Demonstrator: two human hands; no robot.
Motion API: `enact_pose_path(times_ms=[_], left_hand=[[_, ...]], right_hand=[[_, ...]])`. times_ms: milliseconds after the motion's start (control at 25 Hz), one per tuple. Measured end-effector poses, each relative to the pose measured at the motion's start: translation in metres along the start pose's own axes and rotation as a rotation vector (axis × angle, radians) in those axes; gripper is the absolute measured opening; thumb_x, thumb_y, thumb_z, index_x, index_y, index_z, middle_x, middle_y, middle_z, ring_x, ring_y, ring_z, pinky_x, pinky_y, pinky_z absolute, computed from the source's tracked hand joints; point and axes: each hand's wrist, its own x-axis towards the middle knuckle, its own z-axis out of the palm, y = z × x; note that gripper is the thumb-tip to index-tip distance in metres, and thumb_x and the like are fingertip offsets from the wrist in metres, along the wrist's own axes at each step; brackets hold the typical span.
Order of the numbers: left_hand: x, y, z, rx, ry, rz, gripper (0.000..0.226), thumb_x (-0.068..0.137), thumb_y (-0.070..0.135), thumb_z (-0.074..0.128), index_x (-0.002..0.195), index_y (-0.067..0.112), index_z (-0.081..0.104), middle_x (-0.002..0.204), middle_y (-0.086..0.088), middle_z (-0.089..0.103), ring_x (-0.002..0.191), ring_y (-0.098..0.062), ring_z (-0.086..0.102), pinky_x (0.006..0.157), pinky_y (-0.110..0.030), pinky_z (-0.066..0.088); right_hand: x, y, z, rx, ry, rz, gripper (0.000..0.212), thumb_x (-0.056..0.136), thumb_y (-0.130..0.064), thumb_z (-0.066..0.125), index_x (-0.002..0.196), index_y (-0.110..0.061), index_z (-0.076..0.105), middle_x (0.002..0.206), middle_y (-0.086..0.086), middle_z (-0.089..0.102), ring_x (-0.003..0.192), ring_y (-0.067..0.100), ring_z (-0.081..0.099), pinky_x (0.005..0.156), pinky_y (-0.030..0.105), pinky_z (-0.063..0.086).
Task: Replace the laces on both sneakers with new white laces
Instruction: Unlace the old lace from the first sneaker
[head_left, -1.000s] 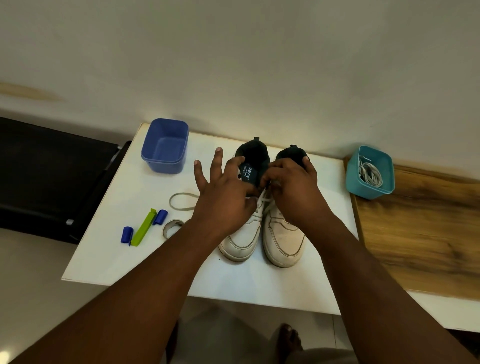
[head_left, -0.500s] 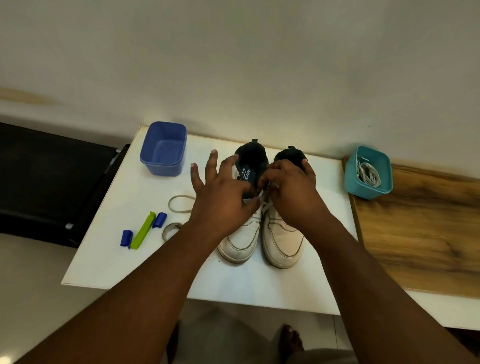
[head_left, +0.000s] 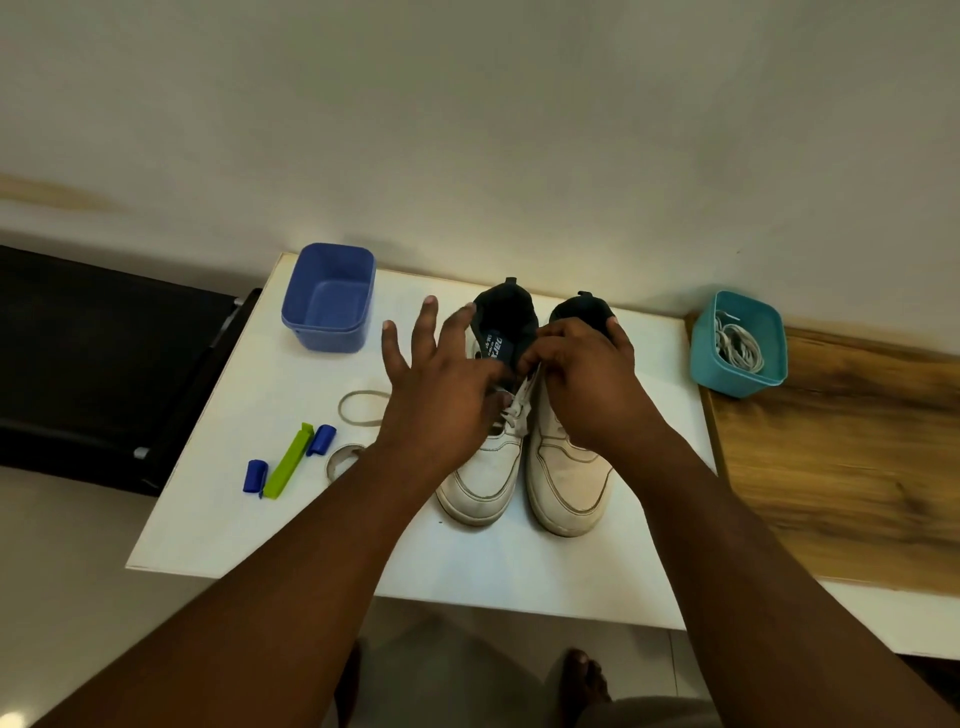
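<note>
Two white sneakers with dark collars stand side by side on the white table (head_left: 218, 519), toes toward me: the left sneaker (head_left: 480, 486) and the right sneaker (head_left: 569, 488). My left hand (head_left: 441, 400) is over the left sneaker with three fingers spread; its thumb and forefinger meet at the white lace (head_left: 519, 410). My right hand (head_left: 587, 379) is curled over the right sneaker's collar and pinches the same lace beside the left sneaker's tongue. New white laces (head_left: 737, 345) lie coiled in a teal box (head_left: 727, 379) at the right.
An empty blue box (head_left: 327, 332) stands at the back left. A rubber band (head_left: 345, 415), a green clip (head_left: 285, 462), two blue caps (head_left: 255, 475) and a small ring (head_left: 340, 460) lie left of the sneakers. A wooden board (head_left: 841, 457) adjoins the table's right side.
My left hand's fingers have spread wider and lifted a little. My right hand stays at the lace near the tongue. The sneakers have not moved.
</note>
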Motion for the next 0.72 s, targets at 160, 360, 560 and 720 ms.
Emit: enact_pose_path(times_ms=[160, 360, 560, 720], left_hand=[[0.002, -0.008, -0.012, 0.009, 0.267, -0.176, 0.031, 0.099, 0.040, 0.045, 0.118, 0.027, 0.066, 0.145, -0.004, 0.050, 0.150, -0.032, 0.025, 0.119, -0.065, 0.013], [0.000, -0.006, -0.011, -0.112, 0.216, -0.166, 0.037, 0.093, 0.037, 0.051, 0.129, 0.037, 0.058, 0.159, -0.006, 0.034, 0.154, -0.034, 0.012, 0.119, -0.064, 0.008], [0.001, -0.003, -0.004, -0.006, 0.018, -0.038, 0.021, 0.094, 0.051, 0.061, 0.111, 0.042, 0.069, 0.162, 0.003, 0.030, 0.155, -0.030, 0.000, 0.118, -0.063, -0.003], [0.004, -0.005, -0.015, -0.116, 0.322, -0.159, 0.021, 0.102, 0.035, 0.047, 0.111, 0.024, 0.063, 0.126, -0.005, 0.060, 0.131, -0.029, 0.048, 0.113, -0.060, 0.032]], right_hand=[[0.000, 0.003, 0.001, 0.023, -0.003, -0.001, 0.038, 0.092, -0.003, 0.059, 0.098, -0.038, 0.075, 0.129, -0.008, 0.061, 0.134, 0.014, 0.049, 0.126, 0.047, 0.003], [0.000, 0.000, 0.001, 0.044, -0.003, 0.008, 0.036, 0.092, -0.004, 0.060, 0.100, -0.036, 0.074, 0.129, -0.007, 0.061, 0.133, 0.015, 0.050, 0.126, 0.047, 0.003], [0.000, -0.001, 0.000, 0.036, -0.016, 0.017, 0.033, 0.095, -0.008, 0.059, 0.102, -0.036, 0.074, 0.131, -0.007, 0.060, 0.134, 0.014, 0.049, 0.127, 0.047, 0.001], [-0.001, -0.002, -0.002, 0.060, -0.025, 0.024, 0.032, 0.097, -0.011, 0.055, 0.103, -0.036, 0.073, 0.129, -0.009, 0.060, 0.134, 0.014, 0.048, 0.126, 0.045, -0.001]])
